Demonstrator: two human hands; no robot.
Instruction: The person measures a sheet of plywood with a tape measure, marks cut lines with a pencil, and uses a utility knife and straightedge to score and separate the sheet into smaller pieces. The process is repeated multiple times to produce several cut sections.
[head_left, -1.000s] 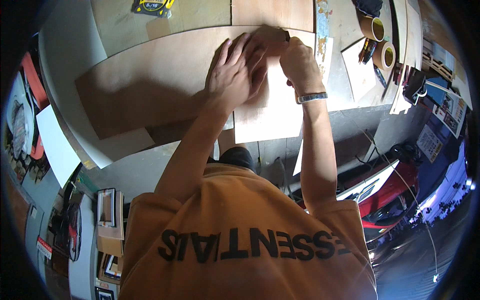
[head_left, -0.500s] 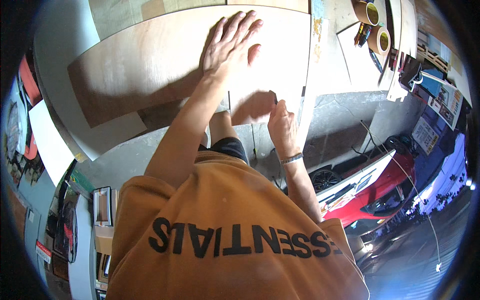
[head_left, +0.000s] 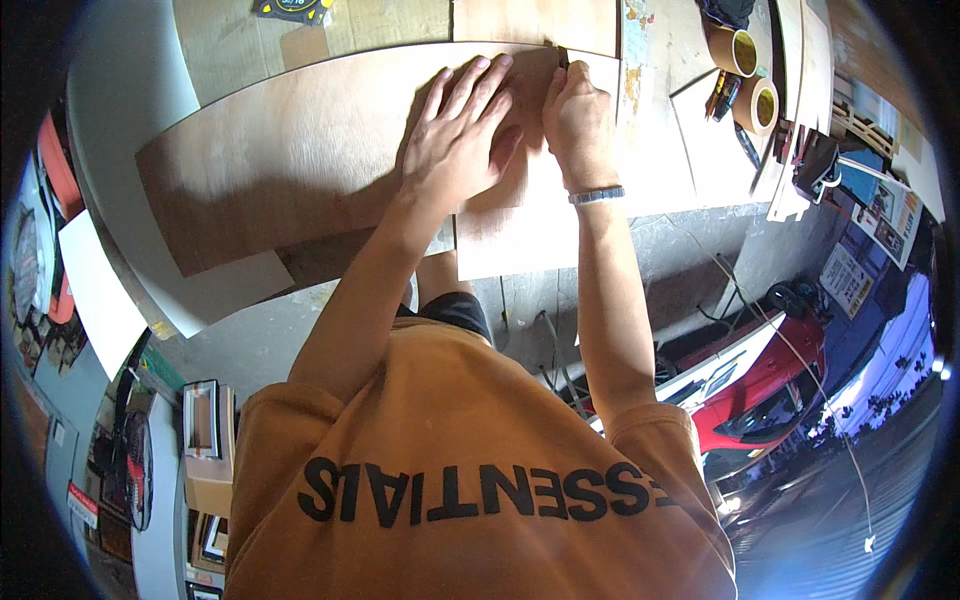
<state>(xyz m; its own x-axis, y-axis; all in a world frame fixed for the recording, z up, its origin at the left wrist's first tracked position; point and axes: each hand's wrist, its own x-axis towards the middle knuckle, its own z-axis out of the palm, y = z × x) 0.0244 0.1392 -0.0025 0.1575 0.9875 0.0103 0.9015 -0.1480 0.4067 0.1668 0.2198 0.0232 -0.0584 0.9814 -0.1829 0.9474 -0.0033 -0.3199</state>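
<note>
My left hand (head_left: 460,135) lies flat on a long, pale plywood sheet (head_left: 290,150), its fingers stretched out and slightly apart. To its right, near the sheet's far edge, my right hand (head_left: 580,120) is closed around a slim dark tool (head_left: 556,55). Only the tool's end shows beyond the fingers, at the sheet's far edge; the rest is hidden in the hand, so I cannot tell its exact kind. A lighter wooden board (head_left: 530,18) lies just past that edge.
A tape measure (head_left: 293,10) lies at the far left. Tape rolls (head_left: 735,52) and markers (head_left: 722,95) are on the right of the worktop. Frames (head_left: 201,420) stand at the lower left. A hanging cord (head_left: 830,385) and a red car (head_left: 770,410) are at the right.
My right hand, with the dark tool, has moved away from me, from the plywood's near edge to its far edge. My left hand stays flat on the sheet. The whole view has shifted slightly.
</note>
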